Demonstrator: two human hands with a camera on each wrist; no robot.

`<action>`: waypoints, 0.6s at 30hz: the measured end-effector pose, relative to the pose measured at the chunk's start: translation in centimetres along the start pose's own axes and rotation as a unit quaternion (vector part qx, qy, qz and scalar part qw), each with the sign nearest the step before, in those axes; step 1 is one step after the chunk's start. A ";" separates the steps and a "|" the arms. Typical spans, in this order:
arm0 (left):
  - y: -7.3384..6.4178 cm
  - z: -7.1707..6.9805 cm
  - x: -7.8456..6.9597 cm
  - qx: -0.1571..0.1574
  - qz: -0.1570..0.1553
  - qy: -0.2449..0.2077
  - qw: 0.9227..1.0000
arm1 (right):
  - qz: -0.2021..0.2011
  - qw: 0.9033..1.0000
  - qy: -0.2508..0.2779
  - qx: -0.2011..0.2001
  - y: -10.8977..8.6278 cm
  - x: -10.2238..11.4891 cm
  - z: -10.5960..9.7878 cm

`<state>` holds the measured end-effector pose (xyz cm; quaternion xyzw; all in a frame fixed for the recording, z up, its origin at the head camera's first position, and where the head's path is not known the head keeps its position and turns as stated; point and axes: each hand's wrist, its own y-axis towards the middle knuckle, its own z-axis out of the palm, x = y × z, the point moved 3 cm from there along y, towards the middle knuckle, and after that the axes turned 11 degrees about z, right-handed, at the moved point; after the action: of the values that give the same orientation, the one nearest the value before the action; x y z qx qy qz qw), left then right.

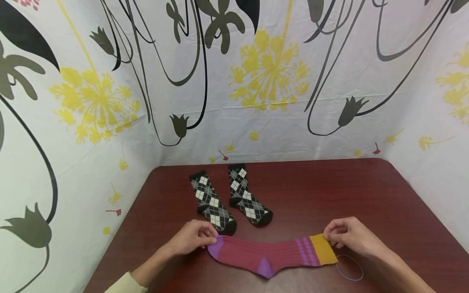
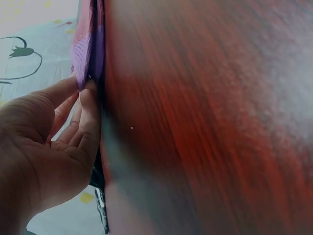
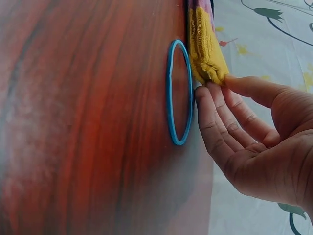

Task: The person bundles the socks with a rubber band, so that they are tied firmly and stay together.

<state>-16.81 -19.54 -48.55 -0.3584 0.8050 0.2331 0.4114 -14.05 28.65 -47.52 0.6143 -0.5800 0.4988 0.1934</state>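
Observation:
A dark pink sock (image 1: 249, 254) with purple toe and heel, purple stripes and a yellow cuff lies stretched sideways near the table's front. My left hand (image 1: 193, 238) pinches its purple toe between thumb and fingers; the left wrist view shows the toe (image 2: 85, 68) at the fingertips. At the other end my right hand (image 1: 353, 236) pinches the corner of the yellow cuff (image 3: 208, 54). Beside the cuff, close to the right hand, a thin blue elastic band (image 3: 170, 98) lies on the table, touched by neither hand.
Two black, grey and white argyle socks lie farther back: the left one (image 1: 210, 199) has its toe right behind my left hand, the right one (image 1: 249, 199) sits beside it. The dark red wooden table (image 1: 329, 191) meets a patterned white cloth (image 1: 271, 134) at the back and sides.

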 end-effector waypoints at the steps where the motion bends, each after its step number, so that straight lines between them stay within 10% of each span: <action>1: 0.0 0.0 0.0 -0.001 0.001 0.007 1.000 | 0.002 1.000 -0.003 -0.005 0.0 0.0 0.0; 18: 0.0 0.3 -0.3 -0.003 0.013 0.080 0.997 | -0.017 0.998 -0.047 -0.029 0.3 0.3 0.5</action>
<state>-16.55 -19.24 -48.50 -0.3669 0.8390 0.2114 0.3418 -14.16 27.99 -47.57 0.6414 -0.5918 0.4490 0.1920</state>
